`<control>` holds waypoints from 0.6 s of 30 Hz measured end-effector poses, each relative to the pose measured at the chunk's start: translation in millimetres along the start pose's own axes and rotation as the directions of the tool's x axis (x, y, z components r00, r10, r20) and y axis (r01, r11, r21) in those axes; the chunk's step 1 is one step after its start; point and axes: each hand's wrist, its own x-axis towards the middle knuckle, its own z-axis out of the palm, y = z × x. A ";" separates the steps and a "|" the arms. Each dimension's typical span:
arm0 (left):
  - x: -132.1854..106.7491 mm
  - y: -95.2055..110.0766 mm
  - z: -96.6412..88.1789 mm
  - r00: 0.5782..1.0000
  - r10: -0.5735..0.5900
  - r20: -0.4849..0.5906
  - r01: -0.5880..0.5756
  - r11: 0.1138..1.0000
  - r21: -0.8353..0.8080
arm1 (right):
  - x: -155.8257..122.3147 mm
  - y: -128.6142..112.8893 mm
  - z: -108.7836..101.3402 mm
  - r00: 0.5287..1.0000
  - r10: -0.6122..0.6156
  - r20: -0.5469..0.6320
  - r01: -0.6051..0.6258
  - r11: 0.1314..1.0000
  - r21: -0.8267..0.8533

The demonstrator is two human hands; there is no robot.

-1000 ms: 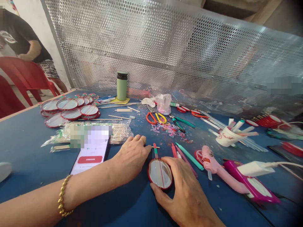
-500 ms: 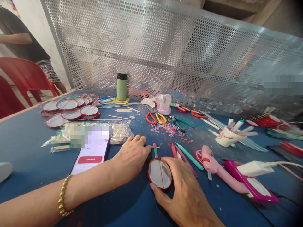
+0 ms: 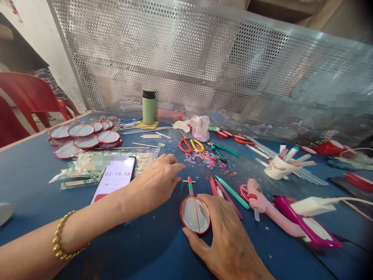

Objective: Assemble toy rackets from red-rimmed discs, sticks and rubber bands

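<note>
My right hand [image 3: 230, 237] grips a small toy banjo [image 3: 194, 218] lying on the table, thumb at its lower left edge and fingers along the right rim. It has a pale round face, a red rim, thin red and yellow lines across it and a short red-and-green stick neck [image 3: 190, 186]. A short thin wooden stick [image 3: 192, 181] crosses behind the neck. My left hand [image 3: 161, 177] hovers left of that stick, thumb and index finger apart, with nothing visible in it. Under the left forearm lies a phone [image 3: 118, 175] showing a timer.
Bagged wooden sticks [image 3: 83, 165] and a pile of red-rimmed discs [image 3: 84, 142] lie left. Behind are a green bottle [image 3: 149, 107], scissors [image 3: 185, 145], pliers [image 3: 223, 149] and scattered rubber bands [image 3: 205, 159]. Markers [image 3: 233, 192], a pink glue gun [image 3: 268, 210] and a cup [image 3: 278, 168] stand right.
My left hand has drawn away from the short stick, leftward and up, and its fingers have curled. The right hand keeps its grip on the toy banjo. The phone shows a timer now.
</note>
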 end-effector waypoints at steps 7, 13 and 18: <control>-1.3 0.9 -0.5 1.000 0.001 0.002 -0.001 1.000 -0.008 | -1.0 1.2 -0.7 0.999 -0.036 -0.008 0.036 0.999 -0.035; -2.1 1.3 -1.3 1.000 0.000 0.016 0.000 1.000 -0.011 | -2.0 0.9 -3.7 0.998 -0.061 0.015 0.062 0.997 -0.046; -0.7 -1.6 -3.1 1.000 0.011 0.009 -0.011 1.000 -0.003 | -1.0 0.4 -4.8 0.998 -0.057 0.006 0.057 0.997 -0.059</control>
